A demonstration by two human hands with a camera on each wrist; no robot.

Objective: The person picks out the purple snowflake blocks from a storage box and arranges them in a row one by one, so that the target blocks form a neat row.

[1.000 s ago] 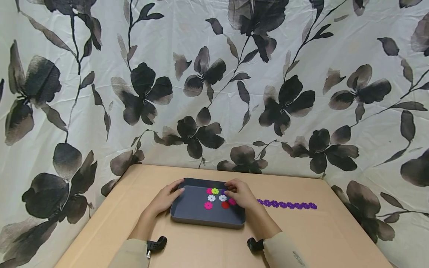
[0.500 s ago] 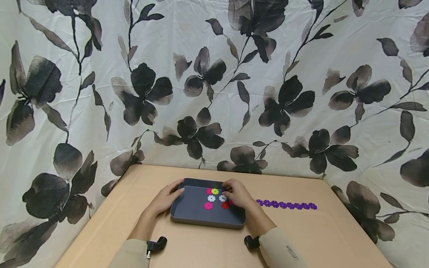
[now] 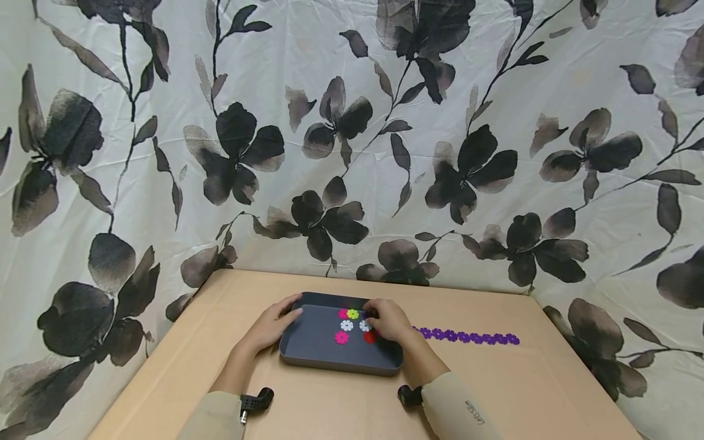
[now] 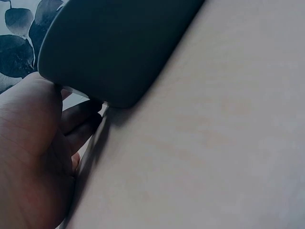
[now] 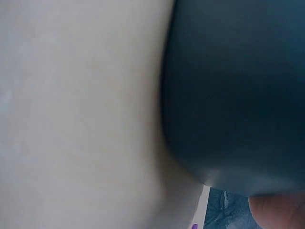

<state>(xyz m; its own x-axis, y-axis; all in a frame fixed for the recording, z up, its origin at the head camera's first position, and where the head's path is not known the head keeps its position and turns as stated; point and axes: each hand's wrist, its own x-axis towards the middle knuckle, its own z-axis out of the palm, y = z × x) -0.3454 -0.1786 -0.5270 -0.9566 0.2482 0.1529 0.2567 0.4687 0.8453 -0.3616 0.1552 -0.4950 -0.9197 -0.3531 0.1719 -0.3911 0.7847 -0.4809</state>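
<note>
My left hand (image 3: 269,326) grips the left edge of a dark grey tray (image 3: 310,342), thumb at the rim. In the left wrist view, that hand's fingers (image 4: 83,119) curl below the tray's corner (image 4: 114,47). Over the tray's right side, my right hand (image 3: 392,321) reaches in with bent fingers among small flower-shaped discs. A dark purple spot shows at its fingertips; whether they pinch a disc is hidden. Pink (image 3: 341,337), yellow-green (image 3: 352,314), white (image 3: 346,326) and red discs (image 3: 370,337) lie in the tray. The right wrist view mostly holds the tray's outer wall (image 5: 233,100).
A row of joined purple flower discs (image 3: 467,337) runs across the tan table (image 3: 495,379) to the right of the tray, its left end behind my right wrist. A floral cloth (image 3: 352,183) hangs behind the table.
My right hand has shifted slightly left and deeper over the discs, covering the purple and pink ones near it. More of the purple row's left end shows. The left hand and tray stay put.
</note>
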